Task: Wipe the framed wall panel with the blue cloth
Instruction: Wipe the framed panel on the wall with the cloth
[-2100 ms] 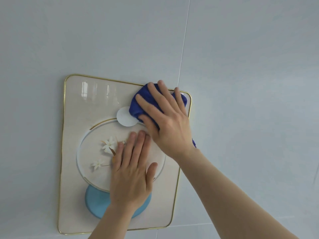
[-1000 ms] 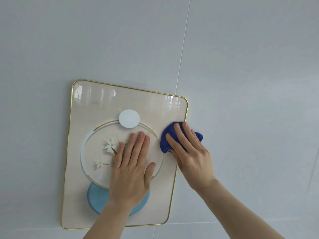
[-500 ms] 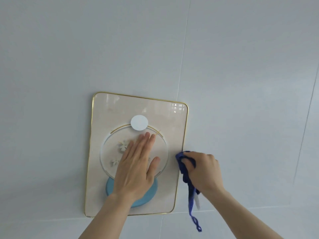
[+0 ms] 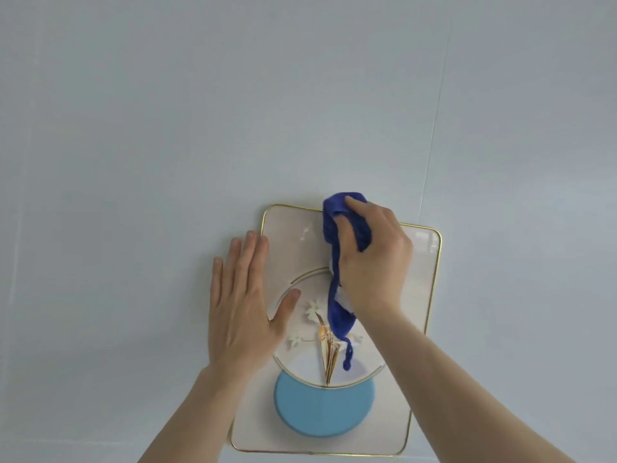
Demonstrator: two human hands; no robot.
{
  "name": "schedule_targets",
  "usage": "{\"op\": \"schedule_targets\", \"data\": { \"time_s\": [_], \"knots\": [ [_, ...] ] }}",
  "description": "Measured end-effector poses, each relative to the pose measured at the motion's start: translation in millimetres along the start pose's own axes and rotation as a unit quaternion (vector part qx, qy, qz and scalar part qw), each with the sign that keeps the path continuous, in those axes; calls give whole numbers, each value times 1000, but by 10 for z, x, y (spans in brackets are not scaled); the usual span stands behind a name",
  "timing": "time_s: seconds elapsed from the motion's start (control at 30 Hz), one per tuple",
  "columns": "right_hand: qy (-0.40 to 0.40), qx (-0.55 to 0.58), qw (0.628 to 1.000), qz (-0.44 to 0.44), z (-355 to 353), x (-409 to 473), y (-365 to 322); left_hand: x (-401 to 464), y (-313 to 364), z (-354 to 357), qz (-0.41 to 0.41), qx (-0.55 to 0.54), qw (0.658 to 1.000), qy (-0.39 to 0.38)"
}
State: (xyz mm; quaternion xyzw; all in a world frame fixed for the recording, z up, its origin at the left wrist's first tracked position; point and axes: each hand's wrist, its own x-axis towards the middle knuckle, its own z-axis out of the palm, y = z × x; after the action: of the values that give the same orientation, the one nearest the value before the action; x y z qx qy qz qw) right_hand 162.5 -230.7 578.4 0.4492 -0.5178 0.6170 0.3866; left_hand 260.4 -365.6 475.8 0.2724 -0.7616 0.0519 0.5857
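Observation:
The framed wall panel [image 4: 419, 295] is a beige rectangle with a thin gold rim, a white circle with flowers and a light blue disc low down. My right hand [image 4: 375, 259] grips the dark blue cloth [image 4: 337, 212] against the panel's top edge, near the middle. A tail of the cloth hangs down over the flower picture. My left hand [image 4: 243, 305] lies flat with fingers apart across the panel's left edge, partly on the wall. The small white circle on the panel is mostly hidden behind my right hand and the cloth.
The panel hangs on a plain pale grey wall [image 4: 167, 128]. A thin vertical seam [image 4: 434, 128] runs down the wall above the panel's right side.
My right hand has carried the cloth from the panel's right edge up to its top edge. My left hand has slid from the panel's centre to its left edge. The view has shifted.

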Motion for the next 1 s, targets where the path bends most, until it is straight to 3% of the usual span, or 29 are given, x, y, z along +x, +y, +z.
{"op": "schedule_targets", "data": {
  "time_s": [0.23,0.53,0.83,1.0],
  "knots": [
    [-90,-137,953,-254,576,-120,403,35,-219,280,43,40,998,16],
    [-84,-143,930,-329,715,-216,677,30,-380,505,76,94,989,79],
    [-176,-154,878,-418,545,-319,761,28,-392,488,84,123,986,78],
    [-233,-182,809,-507,367,-153,809,32,-399,474,87,137,985,56]
  ]
}}
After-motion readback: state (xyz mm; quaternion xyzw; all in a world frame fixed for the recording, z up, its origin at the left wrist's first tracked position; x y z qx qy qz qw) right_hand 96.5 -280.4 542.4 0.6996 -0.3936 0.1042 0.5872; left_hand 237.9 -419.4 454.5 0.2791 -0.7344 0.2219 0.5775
